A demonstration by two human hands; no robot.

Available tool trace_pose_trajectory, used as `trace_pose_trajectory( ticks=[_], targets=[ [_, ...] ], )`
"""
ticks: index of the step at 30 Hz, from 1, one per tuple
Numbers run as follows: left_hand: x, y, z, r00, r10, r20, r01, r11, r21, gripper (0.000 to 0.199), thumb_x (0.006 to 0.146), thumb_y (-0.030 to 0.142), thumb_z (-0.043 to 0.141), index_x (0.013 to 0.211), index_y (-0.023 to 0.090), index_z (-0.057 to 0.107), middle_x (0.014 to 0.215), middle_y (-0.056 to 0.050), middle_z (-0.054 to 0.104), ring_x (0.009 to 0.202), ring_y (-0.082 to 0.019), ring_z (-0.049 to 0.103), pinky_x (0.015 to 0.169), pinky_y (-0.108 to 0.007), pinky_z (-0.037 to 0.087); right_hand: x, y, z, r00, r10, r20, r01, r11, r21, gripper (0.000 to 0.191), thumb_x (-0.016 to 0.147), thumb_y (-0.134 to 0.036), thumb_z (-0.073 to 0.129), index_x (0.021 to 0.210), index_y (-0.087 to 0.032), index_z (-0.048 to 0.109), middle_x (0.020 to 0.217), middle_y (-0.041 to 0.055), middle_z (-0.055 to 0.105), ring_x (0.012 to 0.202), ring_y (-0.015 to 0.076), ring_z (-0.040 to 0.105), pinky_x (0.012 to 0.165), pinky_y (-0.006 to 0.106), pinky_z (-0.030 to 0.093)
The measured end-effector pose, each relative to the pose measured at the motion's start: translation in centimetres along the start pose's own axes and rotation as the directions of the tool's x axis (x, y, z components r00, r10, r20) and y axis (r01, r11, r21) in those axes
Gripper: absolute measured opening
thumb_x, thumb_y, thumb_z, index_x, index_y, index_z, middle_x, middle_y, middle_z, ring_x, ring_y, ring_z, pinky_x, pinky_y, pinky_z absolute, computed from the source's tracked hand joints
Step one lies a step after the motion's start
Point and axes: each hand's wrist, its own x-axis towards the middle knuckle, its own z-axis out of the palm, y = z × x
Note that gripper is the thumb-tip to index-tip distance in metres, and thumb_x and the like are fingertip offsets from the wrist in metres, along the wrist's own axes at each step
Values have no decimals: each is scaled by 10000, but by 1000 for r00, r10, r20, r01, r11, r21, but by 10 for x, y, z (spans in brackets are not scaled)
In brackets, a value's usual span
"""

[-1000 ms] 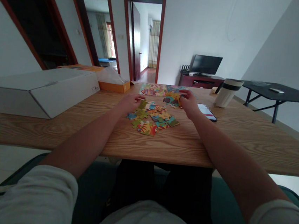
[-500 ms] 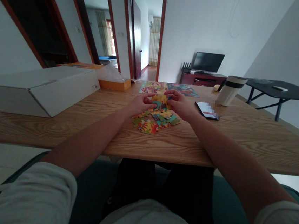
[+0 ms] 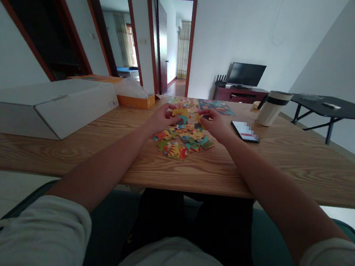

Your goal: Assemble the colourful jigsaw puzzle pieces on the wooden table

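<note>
A loose heap of colourful jigsaw pieces [image 3: 182,144] lies on the wooden table [image 3: 256,157] in front of me. My left hand [image 3: 161,119] pinches a yellow and teal jigsaw piece [image 3: 179,116] at the far side of the heap. My right hand [image 3: 213,124] is a little to the right, its fingertips pinched on a small piece that is mostly hidden. Two printed puzzle boards [image 3: 216,107] lie flat just beyond my hands, partly hidden behind them.
A large white cardboard box [image 3: 54,106] and an orange tissue box [image 3: 135,99] stand on the left of the table. A smartphone [image 3: 245,131] and a white tumbler with a dark band [image 3: 272,108] are on the right. A dark side table [image 3: 330,106] stands beyond.
My hands have moved slightly apart from where they met over the pieces. The view has tilted a little compared with the oldest frame.
</note>
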Motion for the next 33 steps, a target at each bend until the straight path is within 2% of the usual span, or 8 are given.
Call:
trace_pose_trajectory(
  ticks=[3,6,8,10,14,18,28,33],
  targets=[
    [4,-7,-9,997,-52,-61,63,980,188,400,890,217,660,1260,191,510,1042,-92,740,923,-208,721,798,-339,575,0,8,-6,999,-19,35,27,969,-247,288,855,-266,605,1125,-190,666,1160,109,672,1047,250,647,936,417,513],
    [7,-15,-18,991,-90,-102,128,869,477,527,846,270,698,1338,179,534,1147,-135,713,981,-255,703,829,-366,560,-5,6,-10,939,-66,337,221,867,-447,360,810,-400,727,1119,-214,724,1339,132,616,1246,321,563,1087,454,405],
    [7,-18,-21,997,-43,-57,70,774,630,556,831,330,712,1351,195,566,1298,-149,653,1124,-291,651,940,-400,518,-9,2,-10,849,-6,528,286,846,-450,450,776,-494,763,1127,-213,744,1333,142,635,1225,348,581,1082,461,410],
    [4,-16,-17,997,31,77,-77,696,713,530,853,406,685,1333,196,607,1393,-142,599,1259,-306,566,1064,-424,430,-10,-1,-9,810,43,585,274,855,-441,482,758,-512,778,1140,-220,750,1256,135,687,1135,347,636,1027,448,455],
    [-5,-7,1,927,34,375,-312,624,717,537,882,529,628,1309,204,656,1412,-122,594,1318,-295,516,1134,-414,342,-6,5,-9,859,84,506,243,803,-545,343,844,-454,698,1095,-231,769,1112,114,746,1012,319,685,930,407,500],
    [-13,0,19,852,-32,522,-404,593,696,443,872,555,637,1252,338,704,1495,-56,528,1410,-317,411,1182,-454,243,-1,15,-17,905,128,406,193,726,-660,344,888,-408,650,1145,-206,756,1153,141,735,1061,344,672,930,431,493],
    [-9,-3,7,823,-177,540,-349,591,727,611,902,626,545,1375,247,615,1456,-88,563,1329,-273,507,1121,-353,356,9,28,-31,875,236,422,147,702,-697,511,879,-503,661,1275,-182,690,1209,141,715,1037,315,682,928,391,505],
    [-5,-6,-4,835,-205,510,-311,589,746,608,905,610,540,1363,215,609,1427,-84,584,1286,-246,539,1095,-316,380,18,41,-43,917,190,351,56,809,-585,483,915,-475,625,1280,-162,673,1238,116,706,1047,248,680,916,317,511]
  ],
)
